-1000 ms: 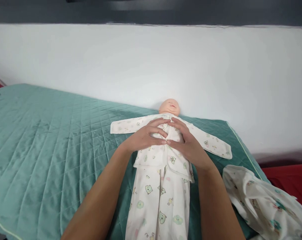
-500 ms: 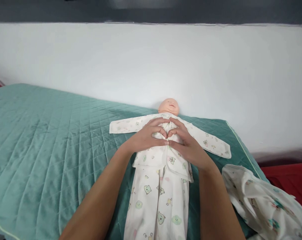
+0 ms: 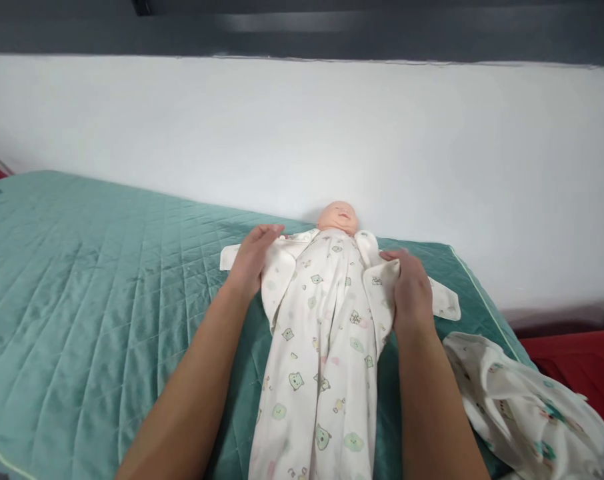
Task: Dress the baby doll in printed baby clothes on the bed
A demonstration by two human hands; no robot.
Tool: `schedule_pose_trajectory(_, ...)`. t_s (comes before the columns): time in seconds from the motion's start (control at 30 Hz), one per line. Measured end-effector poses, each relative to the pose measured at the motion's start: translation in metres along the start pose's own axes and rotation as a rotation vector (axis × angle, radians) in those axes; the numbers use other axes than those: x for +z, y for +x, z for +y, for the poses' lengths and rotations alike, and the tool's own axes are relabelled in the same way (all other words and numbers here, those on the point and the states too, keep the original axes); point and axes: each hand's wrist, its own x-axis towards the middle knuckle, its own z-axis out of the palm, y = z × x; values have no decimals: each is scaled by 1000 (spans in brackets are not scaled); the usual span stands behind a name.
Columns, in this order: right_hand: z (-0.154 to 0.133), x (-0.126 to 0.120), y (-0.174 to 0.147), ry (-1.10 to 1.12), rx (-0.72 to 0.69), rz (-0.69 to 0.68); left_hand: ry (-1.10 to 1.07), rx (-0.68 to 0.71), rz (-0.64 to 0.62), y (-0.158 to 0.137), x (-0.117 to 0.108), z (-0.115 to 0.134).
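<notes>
A baby doll [image 3: 338,217] lies on its back, head toward the wall. It has on a white printed baby jacket [image 3: 281,272], spread apart at the front, over high-waisted white trousers [image 3: 312,393] with green animal prints. On the left, my left hand [image 3: 253,259] has its fingers closed at the jacket's left front panel. My right hand [image 3: 412,287] grips the edge of the right front panel, folding it outward. Both sleeves stick out sideways beyond my hands, partly covered by them. Some of my fingertips are hidden behind the cloth.
A green quilted cover [image 3: 107,300] lies under the doll, with its piped edge at the right. A crumpled white printed cloth [image 3: 527,407] rests beside my right forearm. Something red [image 3: 572,363] stands past the right edge. A white wall [image 3: 302,140] runs behind.
My hands have moved apart from the middle of the doll's chest, one to each side. The jacket front has opened, and the upper part of the trousers now shows.
</notes>
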Motion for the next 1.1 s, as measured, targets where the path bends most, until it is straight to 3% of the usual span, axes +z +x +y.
schedule_pose_trajectory(0.1,-6,7,-2,-187,54,-52,416,-31,-13,1,6,-6)
schedule_pose_trajectory(0.23,-7,7,-1,-324,-11,-101,791,61,-108,3,6,-7)
schedule_pose_trajectory(0.3,0,-4,6,-355,-7,-30,903,69,24,9,-4,-7)
schedule_pose_trajectory(0.4,15,-23,20,-427,-28,230,1055,83,298,17,-22,-11)
schedule_pose_trajectory(0.5,27,-26,26,-508,-140,310,1201,193,356,21,-29,-21)
schedule_pose_trajectory(0.63,29,-1,16,-621,-260,124,1247,422,176,20,-16,-32)
schedule_pose_trajectory(0.77,28,12,8,-655,-186,9,1251,449,21,19,-3,-36)
schedule_pose_trajectory(0.97,35,-1,14,-645,-221,21,1284,347,162,26,-9,-37)
schedule_pose_trajectory(1.1,42,-10,19,-682,-166,153,1288,258,225,31,-25,-35)
